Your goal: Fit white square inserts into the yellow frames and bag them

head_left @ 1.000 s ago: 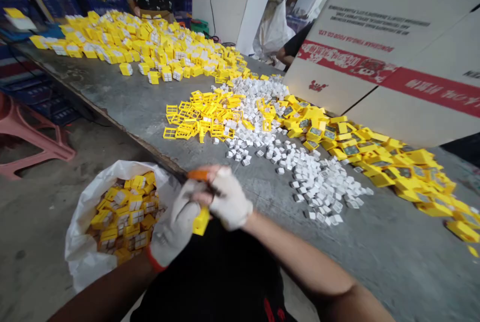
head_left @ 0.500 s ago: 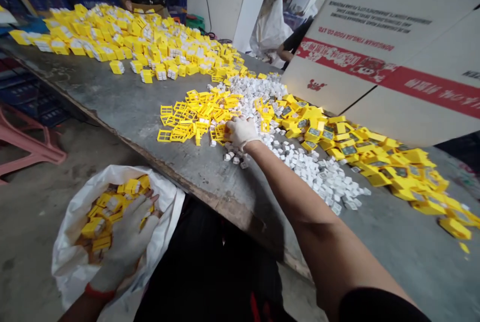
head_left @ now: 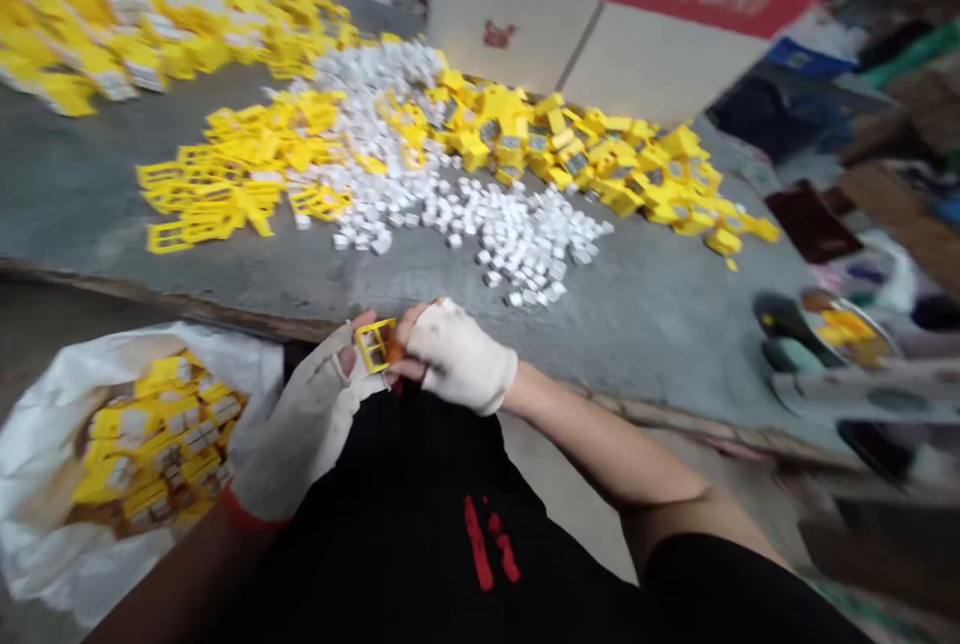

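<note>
A small yellow plastic frame with square openings is held over my lap, close to the table's front edge. My left hand, in a fingerless white glove, grips its left side with the fingertips. My right hand, gloved the same way, has its fingers closed at the frame's right side. Whether a small piece is also pinched there cannot be made out. On the table beyond lie a heap of similar yellow frames and a spread of small white cube-like pieces.
An open white sack stands at the lower left, holding yellow pieces with white parts. Yellow blocks lie before a large carton. More yellow pieces cover the far left of the grey table.
My right hand has come back from the heap on the table to my lap. My left hand has left the sack and now meets it at a yellow frame. The view has swung right.
</note>
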A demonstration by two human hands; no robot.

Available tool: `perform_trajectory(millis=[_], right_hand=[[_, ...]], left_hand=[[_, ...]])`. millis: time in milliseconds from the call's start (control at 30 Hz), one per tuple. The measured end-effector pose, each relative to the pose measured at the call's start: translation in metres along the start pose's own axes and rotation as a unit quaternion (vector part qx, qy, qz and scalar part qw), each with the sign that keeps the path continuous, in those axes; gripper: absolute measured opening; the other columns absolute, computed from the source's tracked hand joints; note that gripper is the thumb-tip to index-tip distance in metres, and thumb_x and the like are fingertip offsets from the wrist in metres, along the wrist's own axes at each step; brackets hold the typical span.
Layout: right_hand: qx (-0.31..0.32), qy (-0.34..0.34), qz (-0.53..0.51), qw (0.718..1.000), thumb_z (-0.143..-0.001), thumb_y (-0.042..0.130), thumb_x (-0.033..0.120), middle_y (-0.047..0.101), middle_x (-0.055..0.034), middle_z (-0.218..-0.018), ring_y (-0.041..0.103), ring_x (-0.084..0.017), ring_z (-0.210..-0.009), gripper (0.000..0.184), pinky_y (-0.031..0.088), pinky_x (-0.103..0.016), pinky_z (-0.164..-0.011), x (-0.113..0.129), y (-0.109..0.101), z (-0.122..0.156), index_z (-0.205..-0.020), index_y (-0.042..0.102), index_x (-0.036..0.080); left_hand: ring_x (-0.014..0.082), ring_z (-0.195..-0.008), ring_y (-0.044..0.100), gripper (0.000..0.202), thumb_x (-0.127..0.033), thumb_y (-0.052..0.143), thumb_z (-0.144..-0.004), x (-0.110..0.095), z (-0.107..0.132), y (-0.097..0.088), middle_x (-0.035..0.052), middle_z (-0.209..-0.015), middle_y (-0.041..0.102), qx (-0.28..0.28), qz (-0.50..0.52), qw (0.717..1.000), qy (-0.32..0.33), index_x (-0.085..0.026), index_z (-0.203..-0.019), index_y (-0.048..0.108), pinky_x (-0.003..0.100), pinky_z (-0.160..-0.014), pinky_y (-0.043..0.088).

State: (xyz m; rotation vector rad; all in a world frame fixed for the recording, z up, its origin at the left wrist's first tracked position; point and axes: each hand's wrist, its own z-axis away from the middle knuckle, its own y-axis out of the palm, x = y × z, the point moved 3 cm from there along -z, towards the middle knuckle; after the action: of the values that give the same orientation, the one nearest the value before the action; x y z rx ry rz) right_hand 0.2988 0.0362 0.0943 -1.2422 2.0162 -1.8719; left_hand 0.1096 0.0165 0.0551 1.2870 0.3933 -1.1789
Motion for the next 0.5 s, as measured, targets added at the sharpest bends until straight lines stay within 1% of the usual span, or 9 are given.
perform_trajectory(millis=[67, 133, 167, 233, 267, 300, 367, 400, 500], right_hand=[[0.007, 0.005, 0.017, 1.000, -0.114, 0.064, 0.042, 0.082, -0.0113, -0.108, 0.074, -0.026, -0.100, 0.024, 0.051, -0.041, -0.089, 0.017, 0.011, 0.033, -0.109, 0.078, 0.023], [-0.012, 0.008, -0.007, 1.000, -0.116, 0.060, 0.041, 0.084, -0.0112, -0.118, 0.075, -0.025, -0.106, 0.026, 0.054, -0.041, -0.093, 0.013, 0.009, 0.066, -0.119, 0.080, 0.025], [-0.043, 0.023, -0.019, 0.999, -0.117, 0.060, 0.042, 0.084, -0.0098, -0.122, 0.076, -0.025, -0.109, 0.027, 0.056, -0.041, -0.095, 0.002, 0.002, 0.084, -0.125, 0.080, 0.026], [-0.141, 0.108, -0.009, 0.984, -0.115, 0.061, 0.045, 0.084, -0.0068, -0.124, 0.077, -0.025, -0.111, 0.030, 0.060, -0.042, -0.096, -0.037, -0.020, 0.125, -0.134, 0.079, 0.031], [-0.204, 0.201, 0.029, 0.958, -0.115, 0.059, 0.044, 0.084, -0.0059, -0.119, 0.077, -0.024, -0.106, 0.030, 0.062, -0.042, -0.094, -0.063, -0.034, 0.147, -0.133, 0.080, 0.031], [-0.244, 0.288, 0.069, 0.923, -0.114, 0.058, 0.043, 0.083, -0.0049, -0.112, 0.077, -0.023, -0.100, 0.029, 0.062, -0.040, -0.091, -0.088, -0.046, 0.166, -0.126, 0.082, 0.033], [-0.244, 0.353, 0.095, 0.898, -0.107, 0.064, 0.035, 0.082, -0.0080, -0.112, 0.075, -0.025, -0.093, 0.025, 0.062, -0.044, -0.088, -0.127, -0.062, 0.188, -0.123, 0.083, 0.030], [-0.217, 0.381, 0.111, 0.892, -0.103, 0.068, 0.031, 0.082, -0.0093, -0.116, 0.076, -0.026, -0.096, 0.027, 0.061, -0.047, -0.090, -0.142, -0.065, 0.191, -0.126, 0.083, 0.029], [-0.121, 0.425, 0.143, 0.885, -0.097, 0.074, 0.023, 0.081, -0.0111, -0.129, 0.073, -0.033, -0.116, 0.043, 0.057, -0.054, -0.103, -0.160, -0.060, 0.172, -0.139, 0.079, 0.030]], left_hand=[[0.0279, -0.114, 0.084, 0.043, -0.046, 0.100, -0.085, 0.013, -0.002, 0.014, 0.0057, -0.123, 0.089, 0.003, 0.012, 0.999, -0.045, -0.028, -0.123, 0.088, 0.034, -0.096, 0.070], [0.0237, -0.099, 0.084, 0.038, -0.042, 0.105, -0.079, 0.025, -0.002, 0.023, 0.0033, -0.109, 0.089, 0.003, 0.011, 0.996, -0.086, -0.028, -0.111, 0.089, 0.029, -0.087, 0.070], [0.0232, -0.093, 0.084, 0.038, -0.043, 0.106, -0.078, 0.029, -0.002, 0.026, 0.0027, -0.104, 0.088, 0.008, 0.014, 0.995, -0.096, -0.028, -0.108, 0.089, 0.029, -0.081, 0.071], [0.0234, -0.083, 0.083, 0.044, -0.048, 0.108, -0.072, 0.032, -0.001, 0.032, 0.0032, -0.096, 0.086, 0.019, 0.019, 0.995, -0.095, -0.026, -0.105, 0.089, 0.028, -0.067, 0.069], [0.0233, -0.080, 0.082, 0.049, -0.052, 0.110, -0.069, 0.032, -0.001, 0.035, 0.0040, -0.094, 0.085, 0.020, 0.016, 0.996, -0.091, -0.024, -0.103, 0.089, 0.026, -0.061, 0.067], [0.0228, -0.078, 0.081, 0.054, -0.055, 0.111, -0.066, 0.031, 0.000, 0.037, 0.0048, -0.091, 0.083, 0.015, 0.010, 0.996, -0.088, -0.022, -0.102, 0.088, 0.025, -0.056, 0.065], [0.0206, -0.075, 0.079, 0.062, -0.059, 0.113, -0.061, 0.028, 0.002, 0.041, 0.0057, -0.091, 0.083, -0.009, -0.006, 0.996, -0.094, -0.020, -0.101, 0.088, 0.022, -0.051, 0.062], [0.0200, -0.075, 0.078, 0.063, -0.059, 0.113, -0.060, 0.027, 0.003, 0.042, 0.0060, -0.093, 0.084, -0.022, -0.015, 0.994, -0.102, -0.020, -0.101, 0.087, 0.022, -0.051, 0.063], [0.0213, -0.083, 0.082, 0.053, -0.048, 0.112, -0.068, 0.026, 0.007, 0.043, 0.0061, -0.102, 0.087, -0.051, -0.023, 0.991, -0.123, -0.022, -0.106, 0.087, 0.024, -0.059, 0.069]])
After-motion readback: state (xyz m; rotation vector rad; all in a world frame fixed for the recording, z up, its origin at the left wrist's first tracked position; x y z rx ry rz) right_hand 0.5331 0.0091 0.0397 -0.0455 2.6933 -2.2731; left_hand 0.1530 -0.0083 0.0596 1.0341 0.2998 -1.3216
